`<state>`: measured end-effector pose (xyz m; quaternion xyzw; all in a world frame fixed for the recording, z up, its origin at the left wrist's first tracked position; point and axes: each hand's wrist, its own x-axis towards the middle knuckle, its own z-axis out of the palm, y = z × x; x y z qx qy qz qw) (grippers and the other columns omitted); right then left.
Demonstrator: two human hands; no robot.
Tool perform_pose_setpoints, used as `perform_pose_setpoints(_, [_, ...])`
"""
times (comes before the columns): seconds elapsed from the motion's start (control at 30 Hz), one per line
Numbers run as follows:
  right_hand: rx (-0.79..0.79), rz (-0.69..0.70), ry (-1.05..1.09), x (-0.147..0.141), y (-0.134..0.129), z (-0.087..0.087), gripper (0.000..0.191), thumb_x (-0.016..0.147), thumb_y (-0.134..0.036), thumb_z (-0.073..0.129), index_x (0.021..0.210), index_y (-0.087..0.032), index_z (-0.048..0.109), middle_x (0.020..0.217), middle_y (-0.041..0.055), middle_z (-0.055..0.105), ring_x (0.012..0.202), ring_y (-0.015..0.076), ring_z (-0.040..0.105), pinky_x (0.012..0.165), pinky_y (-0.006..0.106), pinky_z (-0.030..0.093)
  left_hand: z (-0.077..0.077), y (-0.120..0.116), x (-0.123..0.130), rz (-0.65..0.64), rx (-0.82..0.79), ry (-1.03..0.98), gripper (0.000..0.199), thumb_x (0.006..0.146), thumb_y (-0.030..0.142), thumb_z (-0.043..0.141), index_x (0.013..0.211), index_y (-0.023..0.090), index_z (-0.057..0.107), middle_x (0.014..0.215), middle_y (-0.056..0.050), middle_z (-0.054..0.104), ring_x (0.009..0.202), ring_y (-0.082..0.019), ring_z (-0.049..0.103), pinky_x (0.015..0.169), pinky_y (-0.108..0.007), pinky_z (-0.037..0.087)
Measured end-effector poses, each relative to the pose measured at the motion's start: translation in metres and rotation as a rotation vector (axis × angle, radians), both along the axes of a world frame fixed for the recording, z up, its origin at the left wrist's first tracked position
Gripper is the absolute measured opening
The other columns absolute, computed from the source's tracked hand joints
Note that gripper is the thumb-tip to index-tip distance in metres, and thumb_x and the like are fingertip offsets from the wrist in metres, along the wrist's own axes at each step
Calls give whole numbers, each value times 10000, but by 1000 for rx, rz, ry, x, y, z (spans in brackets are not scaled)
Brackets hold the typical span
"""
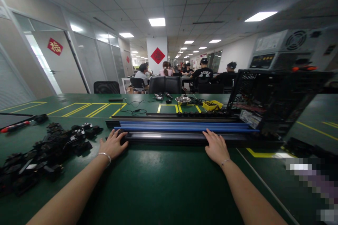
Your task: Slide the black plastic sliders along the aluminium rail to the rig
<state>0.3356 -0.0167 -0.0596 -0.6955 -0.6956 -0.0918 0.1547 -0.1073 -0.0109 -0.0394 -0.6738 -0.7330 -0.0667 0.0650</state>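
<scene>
Several long, straight rails lie side by side across the green table, left to right. The nearest is a shiny black rail (pixel 163 136), with blue strips (pixel 185 126) just behind it. My left hand (pixel 113 145) rests at the black rail's left end, its thumb and fingers apart and touching that end. On the same rail, further right, my right hand (pixel 216 146) lies with fingers stretched out over the front edge. Whether any fingertip reaches under the rail is hidden. To the left of my left hand is a heap of small black parts (pixel 52 158).
An opened computer case (pixel 274 95) stands at the right end of the rails. Behind them are a metal bowl (pixel 182 100), a yellow tray (pixel 212 105) and cables (pixel 138 111). A red-handled tool (pixel 16 126) lies far left. People sit at tables beyond.
</scene>
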Motion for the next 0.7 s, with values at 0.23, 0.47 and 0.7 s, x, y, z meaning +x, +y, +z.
perform_pose_setpoints(0.23, [11,-4,-10,1,2,-2,621,678,-127,388,1290,-231,416,1412,8,336,1266,189,306,1060,423,185,2,1,-13,44,-16,-34,537,770,519,318,1264,333,415,1428,-44,297,1326,-344,126,910,-701,225])
perform_pose_setpoints(0.47, [23,-2,-1,1,2,-3,621,679,-128,382,1290,-231,419,1409,4,339,1263,190,310,1061,426,180,0,4,-31,74,-46,-46,545,775,560,280,1275,369,385,1421,-54,303,1324,-356,128,884,-723,220])
perform_pose_setpoints(0.7, [12,-5,-7,1,1,-3,621,681,-131,379,1294,-227,413,1413,-2,332,1267,184,303,1064,420,167,3,5,-42,109,-65,-62,570,764,577,261,1276,356,380,1414,-62,305,1221,-371,349,876,-648,314])
